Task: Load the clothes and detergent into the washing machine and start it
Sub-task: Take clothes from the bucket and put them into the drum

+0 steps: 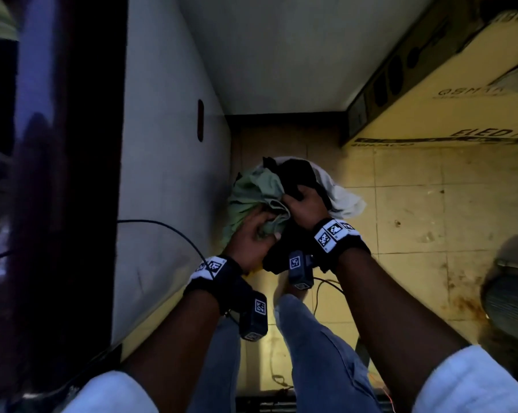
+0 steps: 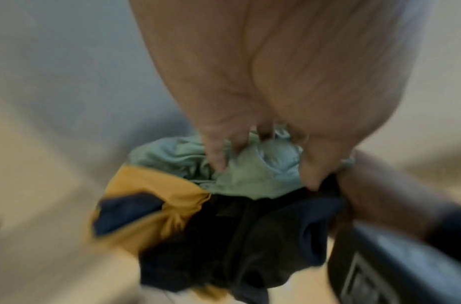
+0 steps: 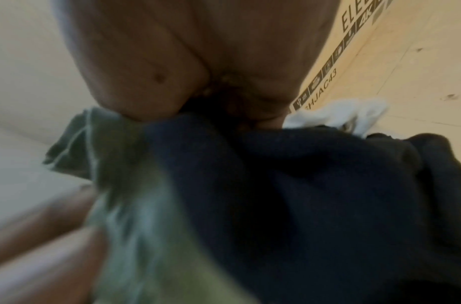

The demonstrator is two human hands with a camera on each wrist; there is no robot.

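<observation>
A bundle of clothes hangs above the tiled floor: a pale green garment [image 1: 257, 192], dark navy cloth [image 1: 299, 174], a white piece [image 1: 344, 198] and a yellow one [image 2: 156, 185]. My left hand [image 1: 251, 236] grips the green garment [image 2: 250, 170], fingers dug into its folds. My right hand [image 1: 304, 205] clutches the navy cloth [image 3: 289, 174] just beside it. The white side panel of the washing machine [image 1: 168, 174] stands to the left. Its opening is out of view.
A large cardboard box [image 1: 448, 108] printed with text leans along the right wall. A black cable [image 1: 174, 231] runs across the machine's side. My jeans-clad legs [image 1: 311, 338] stand below the bundle. A grey rounded object [image 1: 511, 299] sits at the right edge.
</observation>
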